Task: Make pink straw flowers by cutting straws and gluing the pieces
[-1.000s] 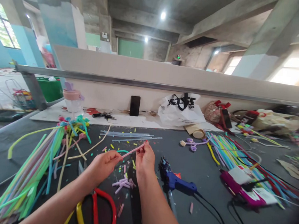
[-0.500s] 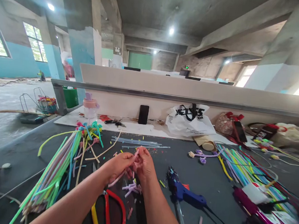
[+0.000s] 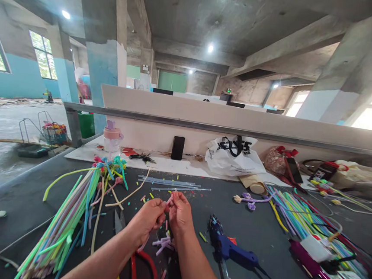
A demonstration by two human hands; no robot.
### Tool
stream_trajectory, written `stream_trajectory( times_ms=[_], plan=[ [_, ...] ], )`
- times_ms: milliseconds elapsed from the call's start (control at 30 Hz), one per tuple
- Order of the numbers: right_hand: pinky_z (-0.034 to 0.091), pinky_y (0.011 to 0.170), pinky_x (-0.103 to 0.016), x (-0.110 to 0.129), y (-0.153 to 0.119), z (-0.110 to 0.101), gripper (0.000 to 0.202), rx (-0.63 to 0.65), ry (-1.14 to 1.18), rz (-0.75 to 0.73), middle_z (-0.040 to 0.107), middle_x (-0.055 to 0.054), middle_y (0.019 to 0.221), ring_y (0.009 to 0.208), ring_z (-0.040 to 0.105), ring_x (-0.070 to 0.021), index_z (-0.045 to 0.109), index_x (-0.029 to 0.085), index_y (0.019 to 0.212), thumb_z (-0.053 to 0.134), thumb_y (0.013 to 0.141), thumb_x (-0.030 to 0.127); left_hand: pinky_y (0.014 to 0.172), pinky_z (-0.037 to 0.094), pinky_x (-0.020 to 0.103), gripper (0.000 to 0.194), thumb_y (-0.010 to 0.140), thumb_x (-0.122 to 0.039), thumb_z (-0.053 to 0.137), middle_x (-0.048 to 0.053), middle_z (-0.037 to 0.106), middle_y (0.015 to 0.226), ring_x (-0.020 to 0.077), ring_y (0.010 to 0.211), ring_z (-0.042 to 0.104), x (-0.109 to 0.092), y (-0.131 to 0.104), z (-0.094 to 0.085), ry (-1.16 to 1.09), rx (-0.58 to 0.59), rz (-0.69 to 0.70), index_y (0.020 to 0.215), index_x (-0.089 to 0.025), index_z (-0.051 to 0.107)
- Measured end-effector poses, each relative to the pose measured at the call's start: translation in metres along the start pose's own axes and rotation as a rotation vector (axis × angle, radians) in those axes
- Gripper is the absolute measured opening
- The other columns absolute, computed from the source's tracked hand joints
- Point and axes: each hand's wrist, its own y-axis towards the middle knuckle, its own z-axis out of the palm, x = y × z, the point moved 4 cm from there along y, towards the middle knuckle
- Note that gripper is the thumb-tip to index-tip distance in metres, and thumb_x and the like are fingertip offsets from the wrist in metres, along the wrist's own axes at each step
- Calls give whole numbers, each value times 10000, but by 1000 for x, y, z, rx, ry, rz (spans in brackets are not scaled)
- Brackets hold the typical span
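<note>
My left hand [image 3: 150,214] pinches a pink fuzzy stem [image 3: 169,199], and the tail of the stem hangs below the palm. Close beside it, my right hand [image 3: 180,210] has its fingers closed on the upper end of the same stem. The fingertips of both hands nearly touch, hiding part of the pink piece. Below the hands lie short lilac pieces [image 3: 164,244] on the dark table. Scissors with red handles [image 3: 152,269] lie under and beside my left forearm. A blue glue gun [image 3: 233,249] rests to the right of my right forearm.
A bundle of coloured fuzzy stems [image 3: 64,224] lies at left, another [image 3: 300,210] at right. Clear glue sticks [image 3: 169,182] lie beyond the hands. Along the back stand a phone [image 3: 178,148], a pink-lidded cup [image 3: 111,139] and a white bag [image 3: 233,156]. A magenta power strip [image 3: 311,265] sits at right.
My left hand has turned, and the pink stem's tail now hangs lower and steeper beneath it. Both hands appear slightly lower in the view, which has itself shifted a little.
</note>
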Motion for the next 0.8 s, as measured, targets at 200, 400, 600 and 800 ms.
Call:
stream_trajectory(
  times_ms=[200, 400, 600, 800],
  plan=[
    [339, 447, -190, 5, 4, -1, 271, -13, -2, -25, 511, 67, 508, 437, 414, -53, 554, 172, 569, 798, 488, 259, 347, 106, 182, 370, 700, -533, 513, -96, 369, 343, 31, 296, 233, 4, 0, -3, 90, 24, 33, 690, -164, 493],
    [316, 385, -179, 9, -1, 3, 322, 40, -44, 2, 483, 84, 476, 388, 401, -56, 516, 186, 587, 786, 519, 348, 354, 221, 180, 433, 718, -595, 457, -37, 528, 456, 59, 325, 375, -3, -5, 6, 134, 125, 20, 770, -167, 491],
    [285, 340, -185, -6, -15, 15, 292, 163, -124, 121, 460, 79, 420, 321, 345, -54, 535, 172, 570, 752, 585, 367, 403, 310, 187, 434, 686, -582, 531, -33, 522, 552, 53, 407, 433, -21, -8, 0, 51, 116, 31, 667, -152, 473],
    [402, 511, -190, -9, -17, 20, 227, 199, -143, 100, 554, 41, 534, 499, 479, -80, 584, 163, 546, 779, 555, 279, 337, 68, 172, 397, 676, -550, 569, -83, 443, 489, 8, 315, 231, -14, -9, -15, 31, 38, 34, 686, -176, 437]
  ],
)
